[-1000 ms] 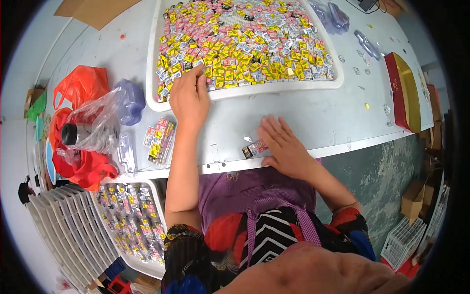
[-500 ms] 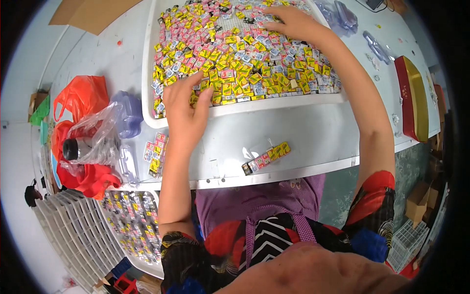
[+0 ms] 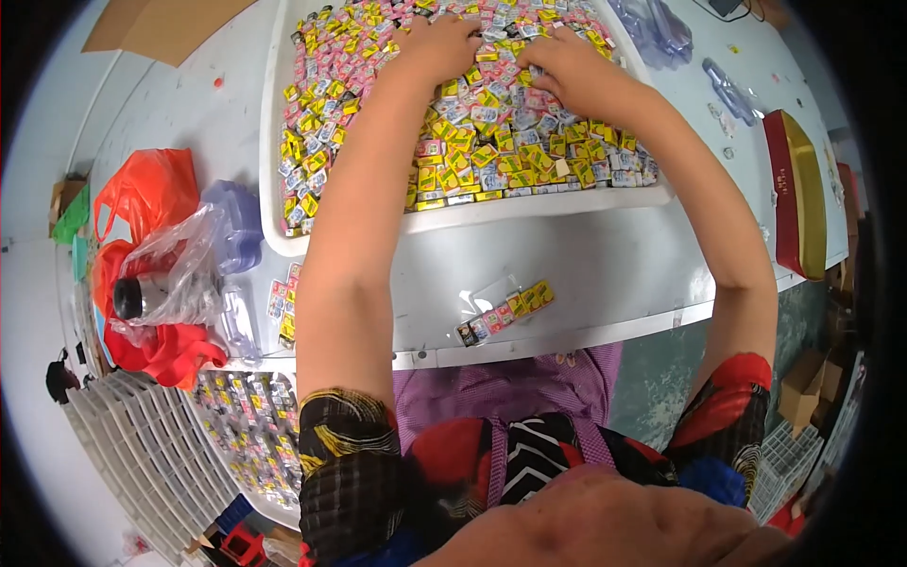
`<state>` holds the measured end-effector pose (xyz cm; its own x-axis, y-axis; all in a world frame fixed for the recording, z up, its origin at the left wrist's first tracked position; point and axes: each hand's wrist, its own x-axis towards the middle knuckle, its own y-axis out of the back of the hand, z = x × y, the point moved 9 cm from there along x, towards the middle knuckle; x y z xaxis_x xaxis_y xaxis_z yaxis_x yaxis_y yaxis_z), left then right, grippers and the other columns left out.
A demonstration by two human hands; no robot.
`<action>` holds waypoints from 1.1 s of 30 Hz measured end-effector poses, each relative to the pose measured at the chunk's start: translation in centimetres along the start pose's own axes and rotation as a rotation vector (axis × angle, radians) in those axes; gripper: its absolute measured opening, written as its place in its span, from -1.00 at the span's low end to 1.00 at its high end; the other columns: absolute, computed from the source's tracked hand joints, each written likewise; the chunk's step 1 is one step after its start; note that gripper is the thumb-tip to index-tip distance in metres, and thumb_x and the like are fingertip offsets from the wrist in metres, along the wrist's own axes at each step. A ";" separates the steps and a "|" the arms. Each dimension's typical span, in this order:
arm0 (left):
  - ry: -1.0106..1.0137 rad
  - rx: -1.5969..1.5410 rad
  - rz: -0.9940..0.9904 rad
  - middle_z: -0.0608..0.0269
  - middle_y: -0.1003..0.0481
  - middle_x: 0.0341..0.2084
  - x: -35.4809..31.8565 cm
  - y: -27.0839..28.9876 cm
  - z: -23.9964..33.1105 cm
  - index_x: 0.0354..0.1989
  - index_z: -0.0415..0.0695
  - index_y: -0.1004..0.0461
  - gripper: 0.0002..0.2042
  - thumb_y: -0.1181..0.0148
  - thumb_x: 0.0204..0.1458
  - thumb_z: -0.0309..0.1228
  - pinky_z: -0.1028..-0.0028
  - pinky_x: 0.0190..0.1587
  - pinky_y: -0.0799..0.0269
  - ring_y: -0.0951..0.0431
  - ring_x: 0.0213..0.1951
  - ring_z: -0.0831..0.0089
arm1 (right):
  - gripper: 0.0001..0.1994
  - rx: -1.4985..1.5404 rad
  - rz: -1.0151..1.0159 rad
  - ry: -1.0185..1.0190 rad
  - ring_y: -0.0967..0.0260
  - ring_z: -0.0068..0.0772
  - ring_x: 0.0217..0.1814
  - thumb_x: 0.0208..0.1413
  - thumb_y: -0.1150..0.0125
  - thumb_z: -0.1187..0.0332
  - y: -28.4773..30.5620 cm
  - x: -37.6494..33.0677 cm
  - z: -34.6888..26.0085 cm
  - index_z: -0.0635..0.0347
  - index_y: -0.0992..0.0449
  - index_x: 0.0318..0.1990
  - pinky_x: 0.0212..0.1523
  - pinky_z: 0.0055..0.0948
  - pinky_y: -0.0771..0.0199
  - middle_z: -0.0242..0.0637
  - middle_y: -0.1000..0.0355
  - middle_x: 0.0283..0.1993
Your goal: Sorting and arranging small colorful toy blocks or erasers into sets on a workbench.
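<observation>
A large white tray (image 3: 539, 200) lies across the table, filled with a loose layer of tiny printed boxes (image 3: 463, 151) in yellow, pink, white and some black. My left hand (image 3: 439, 49) rests at the tray's far middle, its fingers parted and bent down among the boxes. To its right, my right hand (image 3: 581, 77) touches the boxes with thumb and fingers apart. Neither hand visibly lifts a box. Between the tray and my body lies a clear pack (image 3: 505, 312) holding a row of the same boxes. A similar pack (image 3: 286, 302) is partly hidden beside my left forearm.
At left are red bags (image 3: 151, 194), a dark-capped bottle (image 3: 142, 295) in clear plastic and clear plastic shells (image 3: 231, 227). A red and gold box (image 3: 795, 194) stands at right. Below left, another tray (image 3: 250, 430) holds filled packs beside stacked trays (image 3: 142, 435). Cardboard (image 3: 161, 28) lies far left.
My left hand has moved from the tray's near left corner to its far middle. My right hand has come slightly nearer. Boxes now cover more of the bare tray bottom at the far middle.
</observation>
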<state>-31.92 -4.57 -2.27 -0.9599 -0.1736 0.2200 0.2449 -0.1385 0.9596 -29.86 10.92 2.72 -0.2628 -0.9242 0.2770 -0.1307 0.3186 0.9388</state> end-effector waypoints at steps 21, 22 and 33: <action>-0.068 -0.495 -0.096 0.12 -0.55 -0.39 -0.6 0.8 0.9 -0.21 -0.17 -0.50 -0.68 -0.28 -0.13 -0.27 0.35 -0.27 -0.48 -0.56 -0.33 0.26 | -0.60 -0.030 -0.094 -0.357 -0.39 0.13 -0.09 0.11 -0.06 0.02 -0.8 4.3 7.0 0.18 -0.54 -0.16 -0.05 -0.02 -0.37 0.02 -0.45 -0.14; -0.047 -0.520 -0.132 0.15 -0.55 -0.42 -0.1 0.2 0.5 -0.24 -0.17 -0.51 -0.72 -0.28 -0.12 -0.31 0.38 -0.31 -0.47 -0.56 -0.37 0.32 | -0.59 -0.010 -0.108 -0.379 -0.39 0.12 -0.05 0.11 -0.05 0.01 -1.4 4.8 6.1 0.18 -0.53 -0.16 -0.03 -0.03 -0.37 0.03 -0.45 -0.12; -0.015 -0.548 -0.447 0.28 -0.56 -0.49 -4.7 5.3 2.6 -0.28 -0.22 -0.56 -0.87 -0.20 0.01 -0.49 0.47 -0.32 -0.43 -0.50 -0.42 0.52 | -0.71 -0.043 -0.098 -0.259 -0.41 0.09 -0.05 0.01 -0.25 0.23 -1.2 4.1 5.2 0.21 -0.52 -0.17 -0.03 -0.12 -0.39 0.03 -0.46 -0.11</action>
<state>-26.48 -1.97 2.19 -0.9854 0.0269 -0.1682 -0.1433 -0.6648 0.7332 -35.78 7.85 1.64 -0.4869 -0.8639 0.1286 -0.1282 0.2164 0.9679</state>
